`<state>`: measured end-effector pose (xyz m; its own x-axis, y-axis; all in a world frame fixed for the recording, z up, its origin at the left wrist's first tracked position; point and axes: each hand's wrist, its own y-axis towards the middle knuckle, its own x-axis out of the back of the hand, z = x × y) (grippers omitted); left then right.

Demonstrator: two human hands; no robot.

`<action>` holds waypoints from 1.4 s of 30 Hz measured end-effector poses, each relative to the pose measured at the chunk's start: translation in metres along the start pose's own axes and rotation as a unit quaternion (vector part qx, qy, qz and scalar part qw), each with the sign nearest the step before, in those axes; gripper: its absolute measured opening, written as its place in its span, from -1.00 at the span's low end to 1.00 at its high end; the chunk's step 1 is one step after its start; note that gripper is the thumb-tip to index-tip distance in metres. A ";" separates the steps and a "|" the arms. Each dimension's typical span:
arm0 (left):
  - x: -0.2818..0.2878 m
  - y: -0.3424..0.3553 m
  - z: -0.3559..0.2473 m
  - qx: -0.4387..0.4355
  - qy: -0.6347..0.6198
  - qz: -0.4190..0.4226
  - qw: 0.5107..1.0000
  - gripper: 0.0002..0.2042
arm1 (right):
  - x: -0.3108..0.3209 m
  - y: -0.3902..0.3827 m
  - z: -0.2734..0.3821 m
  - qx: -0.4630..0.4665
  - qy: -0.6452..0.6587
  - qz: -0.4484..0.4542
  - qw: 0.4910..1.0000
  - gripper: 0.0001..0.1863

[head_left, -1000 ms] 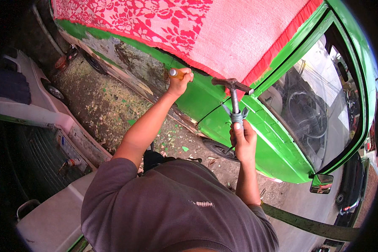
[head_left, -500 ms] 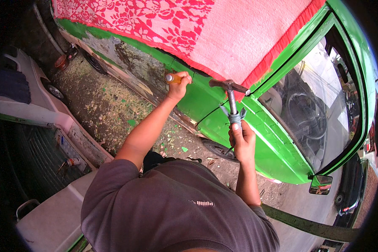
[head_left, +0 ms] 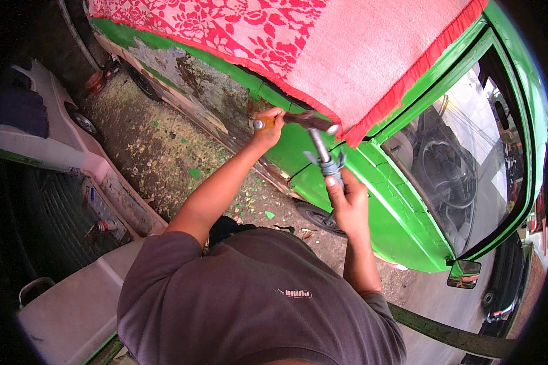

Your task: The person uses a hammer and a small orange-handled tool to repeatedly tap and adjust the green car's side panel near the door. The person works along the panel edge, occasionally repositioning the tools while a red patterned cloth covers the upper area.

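Note:
My left hand (head_left: 268,131) is closed round a short orange handle (head_left: 260,123) with a metal cap, held against the patchy side of the green vehicle (head_left: 377,207). My right hand (head_left: 347,204) grips a hammer (head_left: 319,146) by its metal shaft, which is wrapped in grey strips. The hammer's dark, blurred head is tilted toward my left hand, just right of the orange handle; whether they touch I cannot tell. A red-and-pink floral blanket (head_left: 383,73) covers the vehicle's upper part. The working end of the orange-handled tool is hidden.
A pale, worn vehicle (head_left: 73,286) stands on the left, with a small can (head_left: 106,225) in its open recess. The debris-strewn ground (head_left: 170,164) runs between the vehicles. A side mirror (head_left: 464,274) sticks out at right; a dark car (head_left: 499,298) is beyond.
The hammer head has swung left toward the orange handle, and my right hand has shifted slightly left. My left hand has moved a little right and down. The whole view has shifted slightly.

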<state>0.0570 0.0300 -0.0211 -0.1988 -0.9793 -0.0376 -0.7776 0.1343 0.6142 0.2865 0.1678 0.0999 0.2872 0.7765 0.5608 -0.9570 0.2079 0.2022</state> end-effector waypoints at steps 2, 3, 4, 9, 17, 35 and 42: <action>0.012 -0.003 0.015 0.058 0.013 0.036 0.998 -0.77 | -0.001 -0.001 0.023 0.055 -0.077 0.027 0.995 -0.64; 0.015 -0.006 0.023 0.087 0.018 0.057 0.994 -0.77 | -0.003 -0.002 0.029 0.108 -0.086 0.027 0.990 -0.64; 0.011 -0.005 0.008 0.081 0.017 0.053 0.995 -0.77 | -0.006 -0.003 0.033 0.156 -0.095 0.023 0.983 -0.63; 0.006 -0.010 0.020 0.046 -0.033 0.044 0.997 -0.73 | -0.021 0.007 0.012 0.148 -0.207 0.029 0.967 -0.62; 0.013 -0.009 0.019 0.043 -0.063 0.053 0.996 -0.75 | -0.010 -0.014 0.013 0.046 -0.153 0.056 0.986 -0.63; 0.011 -0.006 0.000 0.073 -0.038 0.046 0.996 -0.74 | -0.023 -0.018 0.032 0.195 -0.085 0.024 0.977 -0.59; 0.007 0.008 0.006 0.105 -0.017 0.058 0.993 -0.73 | -0.038 -0.006 0.014 0.092 -0.169 0.026 0.981 -0.62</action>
<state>0.0461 0.0255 -0.0215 -0.3113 -0.9503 -0.0055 -0.8551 0.2776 0.4379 0.2822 0.1288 0.0891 0.2643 0.5361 0.8017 -0.9563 0.0381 0.2897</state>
